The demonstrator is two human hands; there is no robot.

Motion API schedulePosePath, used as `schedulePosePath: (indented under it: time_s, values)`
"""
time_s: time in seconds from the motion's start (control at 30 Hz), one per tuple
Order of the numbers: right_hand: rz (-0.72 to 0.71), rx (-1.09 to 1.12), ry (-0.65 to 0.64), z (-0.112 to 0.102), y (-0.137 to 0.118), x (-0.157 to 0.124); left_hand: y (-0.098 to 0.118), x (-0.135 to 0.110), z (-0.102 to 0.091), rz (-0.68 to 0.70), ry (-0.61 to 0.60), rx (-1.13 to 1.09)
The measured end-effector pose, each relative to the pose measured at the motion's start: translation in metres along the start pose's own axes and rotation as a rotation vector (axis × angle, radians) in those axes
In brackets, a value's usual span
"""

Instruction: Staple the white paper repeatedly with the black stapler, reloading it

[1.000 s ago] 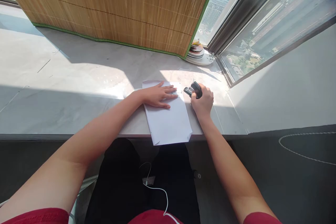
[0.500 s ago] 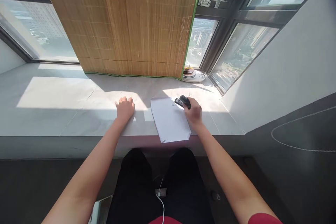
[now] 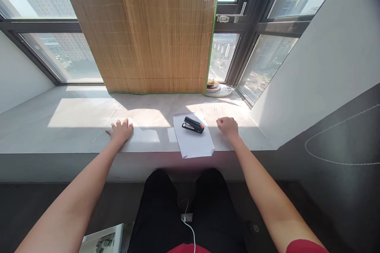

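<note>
A white sheet of paper [image 3: 194, 142] lies on the grey window ledge [image 3: 74, 134], its near corner at the ledge's front edge. A black stapler with an orange tip [image 3: 193, 125] rests on the paper's far half. My right hand [image 3: 228, 126] sits on the ledge just right of the paper, fingers curled into a loose fist with nothing in them. My left hand [image 3: 120, 131] lies flat on the ledge well left of the paper, fingers spread.
A bamboo blind [image 3: 154, 31] hangs against the window behind the ledge. A stack of plates [image 3: 218, 88] stands at the ledge's back right corner. A white wall [image 3: 297, 79] closes the right side. A box [image 3: 102, 239] is on the floor at the lower left.
My right hand has let go of the stapler, which now lies on the paper, and moved right. My left hand left the paper and slid far left. The view has tilted up.
</note>
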State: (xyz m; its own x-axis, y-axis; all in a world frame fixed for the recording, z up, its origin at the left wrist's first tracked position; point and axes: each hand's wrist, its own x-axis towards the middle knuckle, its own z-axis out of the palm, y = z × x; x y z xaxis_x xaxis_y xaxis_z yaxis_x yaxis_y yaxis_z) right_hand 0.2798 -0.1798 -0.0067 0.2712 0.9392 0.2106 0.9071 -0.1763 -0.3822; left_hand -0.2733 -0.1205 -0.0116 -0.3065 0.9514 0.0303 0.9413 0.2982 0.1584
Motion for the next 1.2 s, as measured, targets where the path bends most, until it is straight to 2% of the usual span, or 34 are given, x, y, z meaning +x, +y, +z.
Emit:
schedulePosePath:
  time_s: [0.1,0.17,0.27,0.37,0.47,0.57,0.67,0.83,0.97,1.03,1.1,1.2]
  values:
    - [0.103,-0.121,-0.067,-0.009,0.046,0.005,-0.006,0.002,0.008,0.009,0.022,0.005]
    - [0.079,-0.086,-0.029,-0.006,0.05,0.002,-0.004,0.003,0.011,0.01,0.034,-0.005]
    - [-0.075,0.174,0.045,0.009,0.015,-0.009,-0.002,0.004,0.012,-0.002,0.048,0.0]
    - [-0.33,0.466,-0.04,0.027,-0.041,-0.021,-0.002,0.004,0.011,-0.021,0.039,0.011]
    - [-0.421,0.43,-0.126,0.039,-0.081,-0.026,-0.004,0.003,0.01,-0.017,0.017,0.021]
    - [-0.368,0.284,-0.135,0.043,-0.085,-0.028,-0.004,0.001,0.01,-0.015,0.008,0.035]
    - [-0.324,0.231,-0.108,0.035,-0.052,-0.031,-0.004,0.001,0.011,-0.022,0.023,0.04]
    - [-0.237,0.21,-0.054,0.008,0.027,-0.036,-0.005,0.005,0.014,-0.019,0.025,0.052]
    - [-0.233,0.303,-0.045,-0.011,0.068,-0.021,-0.005,0.004,0.016,-0.001,0.059,0.07]
    - [-0.193,0.347,0.011,-0.017,0.083,-0.009,-0.005,0.003,0.016,0.013,0.065,0.069]
    - [-0.056,0.235,0.054,-0.02,0.1,0.003,-0.005,0.002,0.016,0.02,0.059,0.06]
    - [0.087,-0.052,-0.026,-0.018,0.123,0.012,-0.006,0.003,0.015,0.017,0.048,0.043]
